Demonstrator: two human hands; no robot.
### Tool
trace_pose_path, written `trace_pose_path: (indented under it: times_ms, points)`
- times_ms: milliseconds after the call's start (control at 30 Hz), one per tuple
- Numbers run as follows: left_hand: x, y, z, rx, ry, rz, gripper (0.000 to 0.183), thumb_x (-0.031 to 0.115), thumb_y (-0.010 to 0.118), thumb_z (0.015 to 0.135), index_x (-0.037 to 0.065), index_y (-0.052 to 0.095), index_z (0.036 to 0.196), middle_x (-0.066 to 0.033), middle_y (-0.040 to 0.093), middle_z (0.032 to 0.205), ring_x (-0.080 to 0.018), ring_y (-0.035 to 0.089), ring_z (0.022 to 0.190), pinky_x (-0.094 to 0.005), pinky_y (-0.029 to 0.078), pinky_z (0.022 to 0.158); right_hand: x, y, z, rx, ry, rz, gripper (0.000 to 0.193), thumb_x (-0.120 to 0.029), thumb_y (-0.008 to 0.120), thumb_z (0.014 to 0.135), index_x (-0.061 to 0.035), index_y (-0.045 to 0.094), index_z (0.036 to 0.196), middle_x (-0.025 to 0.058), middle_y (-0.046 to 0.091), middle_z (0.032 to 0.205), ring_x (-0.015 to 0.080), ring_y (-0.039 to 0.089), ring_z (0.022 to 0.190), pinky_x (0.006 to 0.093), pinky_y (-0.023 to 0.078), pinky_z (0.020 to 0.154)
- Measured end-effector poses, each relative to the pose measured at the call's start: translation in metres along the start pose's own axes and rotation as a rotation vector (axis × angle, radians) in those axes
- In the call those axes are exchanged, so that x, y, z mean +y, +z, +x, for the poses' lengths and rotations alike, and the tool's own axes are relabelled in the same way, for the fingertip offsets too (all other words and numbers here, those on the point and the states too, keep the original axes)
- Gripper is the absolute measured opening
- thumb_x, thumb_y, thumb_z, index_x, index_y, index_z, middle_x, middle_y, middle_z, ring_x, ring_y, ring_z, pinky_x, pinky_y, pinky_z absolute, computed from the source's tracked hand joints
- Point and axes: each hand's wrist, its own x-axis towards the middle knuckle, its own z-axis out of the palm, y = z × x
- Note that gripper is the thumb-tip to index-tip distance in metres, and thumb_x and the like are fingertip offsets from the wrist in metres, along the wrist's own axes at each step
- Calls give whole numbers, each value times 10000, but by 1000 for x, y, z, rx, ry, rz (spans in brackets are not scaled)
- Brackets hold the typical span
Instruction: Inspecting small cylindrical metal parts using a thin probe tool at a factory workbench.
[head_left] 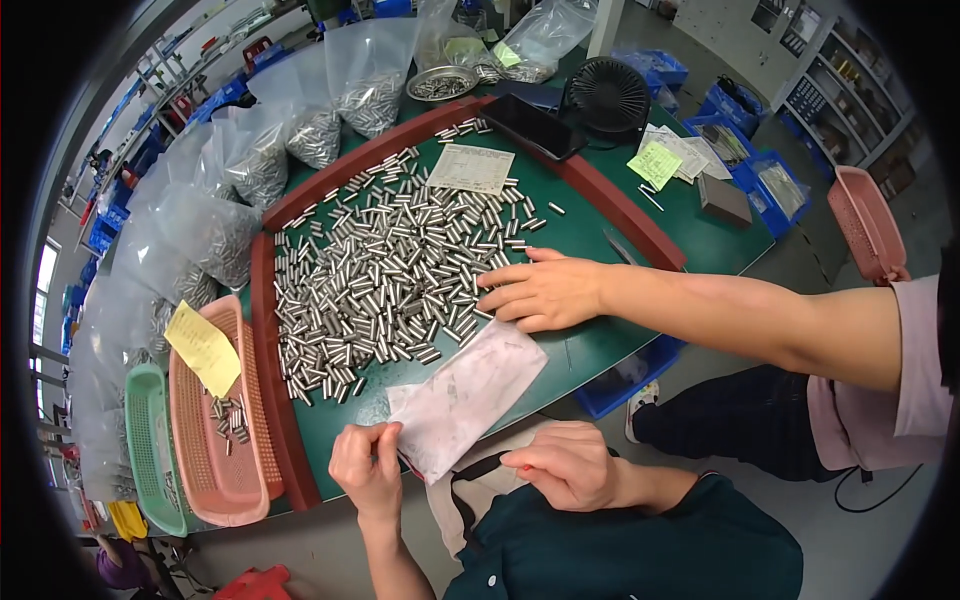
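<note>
So there's a green worktop [585,235], a big heap of pins [390,260] on it, then a pink basket [205,485] on the left. Pale sheet [475,390] sits at the front edge, near the pins. Co-worker's hand [548,292] is spread at the heap. Left hand [367,468] is pinched by the sheet's corner, right hand [572,465] curled nearby, can't tell if either's gripping anything

The single head-worn fisheye looks forward and down; the green table [690,235] lies close below.
</note>
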Motion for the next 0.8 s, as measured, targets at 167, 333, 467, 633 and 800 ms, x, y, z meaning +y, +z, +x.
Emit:
trace_pose_path:
  times_ms: [167, 333, 467, 633, 800]
  points:
    - [-6, -3, -6, 44, 27, -28, 185, 54, 700, 636, 22, 519, 652, -64, 464, 559, -202, 426, 487, -301, 340, 468, 9, 4, -10, -92, 221, -142, 108, -35, 608, 724, 5, 549, 805, 117, 579, 664, 280, 576, 576, 337, 464, 512]
    - [-14, -1, -12, 126, -135, -52, 185, 57, 666, 677, 1, 557, 816, -77, 486, 638, -192, 429, 531, -289, 363, 497, 18, 3, -20, -120, 357, -275, 101, -73, 620, 729, -14, 552, 776, 119, 582, 680, 285, 574, 591, 336, 459, 511]
    - [-13, 1, -13, 58, -107, -46, 169, 48, 657, 680, 9, 562, 815, -81, 492, 651, -195, 448, 555, -289, 366, 502, 35, -1, -20, -8, 401, -419, 123, -78, 631, 714, -12, 565, 795, 125, 570, 675, 300, 565, 578, 355, 453, 500]
    - [-13, -2, -15, -22, 15, -34, 171, 58, 670, 637, 24, 575, 774, -73, 508, 664, -217, 475, 585, -312, 376, 551, 44, -8, -11, 5, 432, -603, 173, -92, 617, 726, -28, 586, 884, 114, 520, 697, 300, 548, 544, 364, 446, 488]
    - [-1, -1, -15, -132, 198, -47, 199, 100, 690, 599, 43, 593, 762, -63, 513, 696, -222, 483, 631, -324, 356, 579, 46, -11, -9, -64, 425, -723, 225, -104, 609, 737, -44, 594, 953, 105, 462, 672, 283, 538, 524, 363, 439, 465]
